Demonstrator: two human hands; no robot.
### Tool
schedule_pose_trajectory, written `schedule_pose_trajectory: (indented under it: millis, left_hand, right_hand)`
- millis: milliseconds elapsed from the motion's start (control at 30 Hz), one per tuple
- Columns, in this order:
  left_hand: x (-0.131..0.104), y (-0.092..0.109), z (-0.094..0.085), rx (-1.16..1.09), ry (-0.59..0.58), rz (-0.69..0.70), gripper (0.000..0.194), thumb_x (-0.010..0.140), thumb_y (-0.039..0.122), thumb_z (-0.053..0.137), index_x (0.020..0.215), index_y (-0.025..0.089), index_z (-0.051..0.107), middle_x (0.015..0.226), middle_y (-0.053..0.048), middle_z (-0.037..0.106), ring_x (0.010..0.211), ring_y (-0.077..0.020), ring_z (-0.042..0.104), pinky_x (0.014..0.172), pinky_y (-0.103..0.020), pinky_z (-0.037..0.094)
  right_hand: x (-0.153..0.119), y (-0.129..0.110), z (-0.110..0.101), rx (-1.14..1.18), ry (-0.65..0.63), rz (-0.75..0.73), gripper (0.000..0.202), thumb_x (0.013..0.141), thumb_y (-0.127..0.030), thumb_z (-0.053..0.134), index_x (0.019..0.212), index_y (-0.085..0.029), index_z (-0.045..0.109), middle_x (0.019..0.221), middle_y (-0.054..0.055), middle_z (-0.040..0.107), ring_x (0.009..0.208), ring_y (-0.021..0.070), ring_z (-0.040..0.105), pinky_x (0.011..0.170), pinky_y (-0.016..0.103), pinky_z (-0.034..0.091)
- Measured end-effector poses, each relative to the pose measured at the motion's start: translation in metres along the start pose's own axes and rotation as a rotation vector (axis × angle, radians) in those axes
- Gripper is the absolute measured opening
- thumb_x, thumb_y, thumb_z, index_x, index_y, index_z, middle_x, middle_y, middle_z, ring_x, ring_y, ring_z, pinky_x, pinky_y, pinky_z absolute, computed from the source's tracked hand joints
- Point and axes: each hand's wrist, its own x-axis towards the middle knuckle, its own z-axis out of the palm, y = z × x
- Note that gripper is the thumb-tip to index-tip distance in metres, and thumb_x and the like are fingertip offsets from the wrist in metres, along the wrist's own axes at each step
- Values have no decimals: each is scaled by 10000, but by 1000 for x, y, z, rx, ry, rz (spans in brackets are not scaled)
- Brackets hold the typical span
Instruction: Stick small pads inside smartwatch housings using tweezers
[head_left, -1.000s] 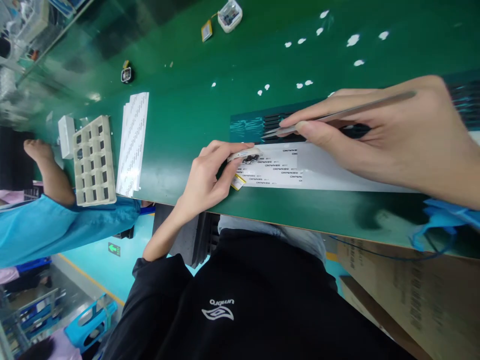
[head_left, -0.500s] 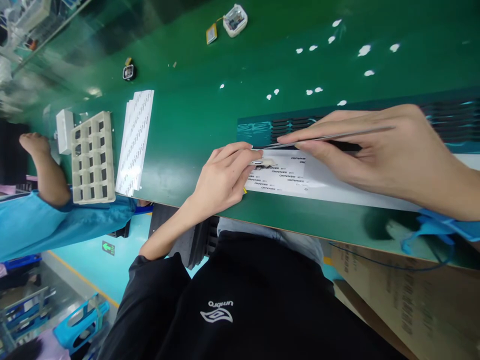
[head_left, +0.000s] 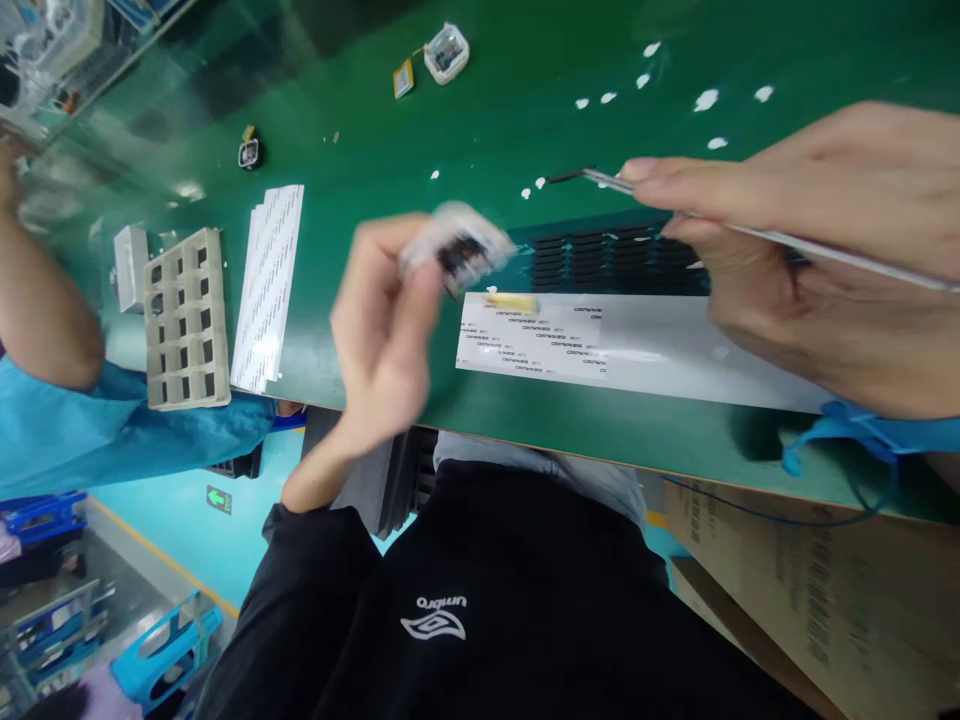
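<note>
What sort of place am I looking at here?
Probably an electronics assembly workshop: the right hand holds tweezers, a white device with exposed innards lies on the green bench, and a compartmented tray sits further left.

On table, box is sitting left of tray, papers right of it. Strip is lying behind sheet. Left hand is holding case; right hand, tweezers right of case. Farther back, battery is lying left of second case.

A head-worn camera faces forward and down above the flat, glossy green surface, close to the bare left hand and bare right hand.
</note>
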Motion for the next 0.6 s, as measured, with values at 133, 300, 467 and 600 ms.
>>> schedule_pose_trajectory:
  millis: [133,300,467,600]
  left_hand:
    - [31,-29,-6,-291,-78,-424,474,1075,667,521,1132,217,657,1085,-107,821,831,-175,703,812,-387,614]
    - [23,-47,11,-413,-196,-511,213,1055,389,593,1064,201,692,1066,-74,806,803,-128,701,723,-298,588]
    - [9,-34,32,-438,-2,-502,74,1013,273,705,1028,204,686,993,-4,783,778,-97,737,781,-290,658]
    - [9,-27,35,-433,23,-509,193,1035,326,708,935,209,592,951,-3,783,907,-147,826,887,-337,709]
  right_hand:
    - [-4,2,1,-102,15,-268,518,1138,-309,566,1625,-485,531,1407,-55,759,1265,170,741,1109,370,598]
    - [-4,0,14,-105,164,-515,596,1169,-283,453,1714,-504,357,1369,-89,772,1163,140,777,815,337,670]
    - [-10,-4,12,-154,79,-599,535,1183,-407,384,1717,-433,395,1328,-56,791,1152,173,780,792,378,686]
    - [-12,-3,15,-207,76,-588,538,1180,-406,376,1712,-481,378,1351,-78,778,1119,170,783,754,387,670]
